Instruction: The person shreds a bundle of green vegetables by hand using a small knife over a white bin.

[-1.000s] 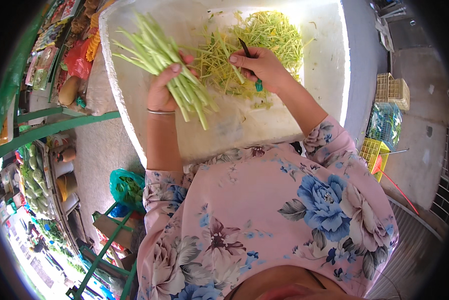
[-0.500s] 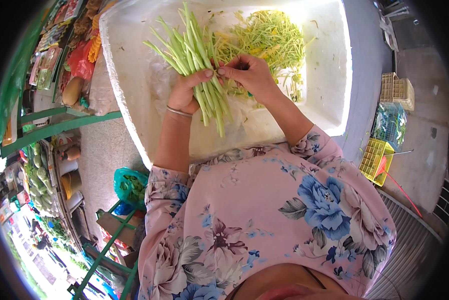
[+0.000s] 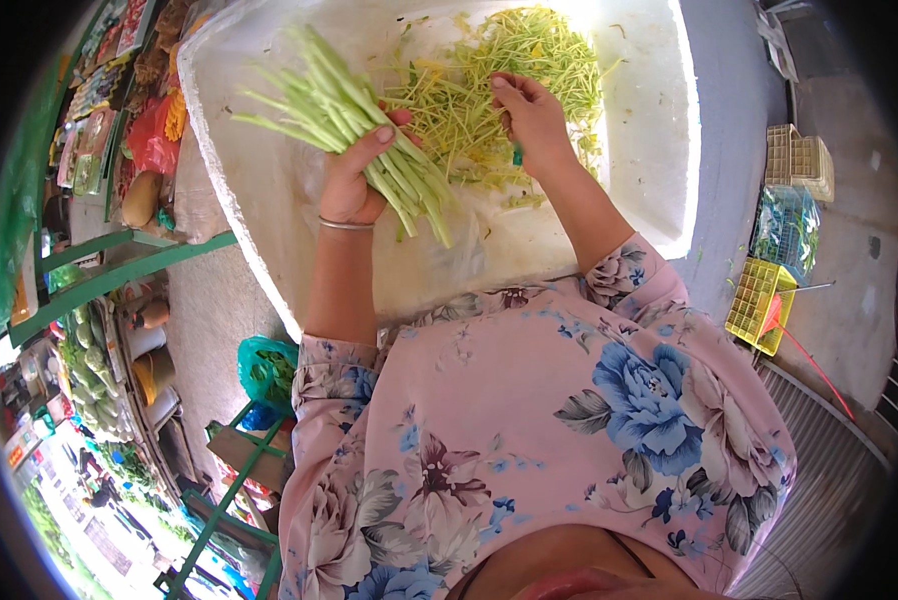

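Observation:
My left hand (image 3: 353, 184) is closed around a bunch of pale green vegetable stems (image 3: 341, 105), thumb across the top. The stems point to the far left, and their other ends stick out below my fingers on the right. To the right and apart from the bunch, my right hand (image 3: 541, 130) has its fingers curled and thumb pressed in. What it holds, if anything, is hidden; a small teal bit shows under its curled fingers. Beneath it lies a pile of thin yellow-green trimmings (image 3: 559, 55) inside a white foam box (image 3: 654, 160).
A teal plastic bag of leaves (image 3: 269, 370) is beside a green metal frame (image 3: 224, 490) at the left. Produce stalls line the far left. On the right stand a yellow crate (image 3: 759, 305), a blue crate (image 3: 784, 230) and a beige crate (image 3: 799, 165) on the floor.
My right hand has come away from the bunch and moved right, over the trimmings. My left hand has shifted slightly left, and the bunch now leans further left.

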Action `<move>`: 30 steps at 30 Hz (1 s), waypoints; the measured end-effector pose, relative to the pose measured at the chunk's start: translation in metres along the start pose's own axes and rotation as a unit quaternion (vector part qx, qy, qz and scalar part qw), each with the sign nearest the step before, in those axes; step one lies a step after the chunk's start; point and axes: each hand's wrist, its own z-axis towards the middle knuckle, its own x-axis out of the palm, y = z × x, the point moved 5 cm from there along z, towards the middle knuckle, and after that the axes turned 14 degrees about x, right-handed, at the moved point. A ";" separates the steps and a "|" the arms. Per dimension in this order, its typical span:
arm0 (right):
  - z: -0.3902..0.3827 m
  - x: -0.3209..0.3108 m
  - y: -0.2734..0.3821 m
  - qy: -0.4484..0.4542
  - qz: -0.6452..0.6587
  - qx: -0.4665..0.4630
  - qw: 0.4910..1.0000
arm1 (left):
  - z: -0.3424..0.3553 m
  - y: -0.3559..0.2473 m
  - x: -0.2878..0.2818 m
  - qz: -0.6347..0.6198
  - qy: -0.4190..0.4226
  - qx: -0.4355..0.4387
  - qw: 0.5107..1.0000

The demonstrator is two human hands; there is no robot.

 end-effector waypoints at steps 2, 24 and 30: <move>-0.014 -0.004 0.007 0.018 0.066 0.048 0.996 | 0.000 -0.008 0.007 -0.046 0.001 0.052 0.998; -0.086 0.044 0.063 -0.032 -0.013 -0.188 0.981 | 0.005 -0.025 0.102 -0.105 0.068 0.103 0.987; -0.087 0.015 0.074 -0.012 0.181 -0.169 0.969 | 0.021 -0.049 0.093 -0.137 0.035 0.149 0.979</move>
